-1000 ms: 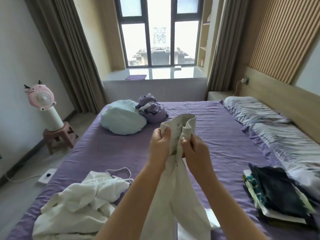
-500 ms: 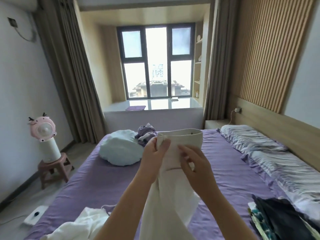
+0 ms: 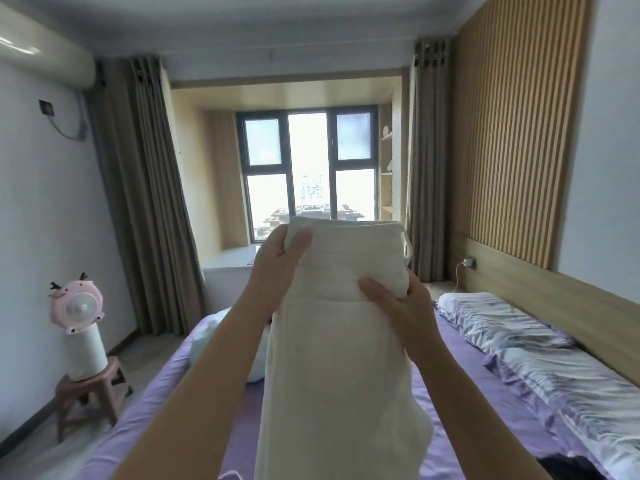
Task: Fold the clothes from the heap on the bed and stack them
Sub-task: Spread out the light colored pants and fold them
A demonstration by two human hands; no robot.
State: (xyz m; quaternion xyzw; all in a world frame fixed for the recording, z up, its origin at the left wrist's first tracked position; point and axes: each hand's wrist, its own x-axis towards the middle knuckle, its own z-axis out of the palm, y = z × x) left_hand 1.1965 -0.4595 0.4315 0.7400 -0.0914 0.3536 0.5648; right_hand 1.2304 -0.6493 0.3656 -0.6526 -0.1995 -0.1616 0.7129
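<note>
Head view. A cream garment (image 3: 339,341) is held up at chest height above the bed (image 3: 460,407), hanging straight down out of the bottom of the frame. Its banded top edge is uppermost and level, and a cord loop (image 3: 406,245) hangs at its right corner.

The left hand (image 3: 277,268) grips the top left corner of the garment, thumb on the near face and fingers curled behind the band. The right hand (image 3: 398,303) pinches the right side lower down, just under the band, thumb across the near face and fingers wrapped behind the cloth. Both hands are closed on the fabric.

No brand, label or legible writing can be made out on the garment or elsewhere in the room.

The bed carries a purple sheet. A pale blue cushion (image 3: 204,341) lies behind the left forearm, mostly hidden. Two striped pillows (image 3: 512,330) lie along the right side by the wooden headboard (image 3: 554,299). A dark garment (image 3: 568,469) shows at the lower right edge. A pink fan (image 3: 77,308) stands on a small stool (image 3: 88,393) on the floor to the left of the bed. The window (image 3: 310,174) is straight ahead, flanked by brown curtains (image 3: 149,188).
</note>
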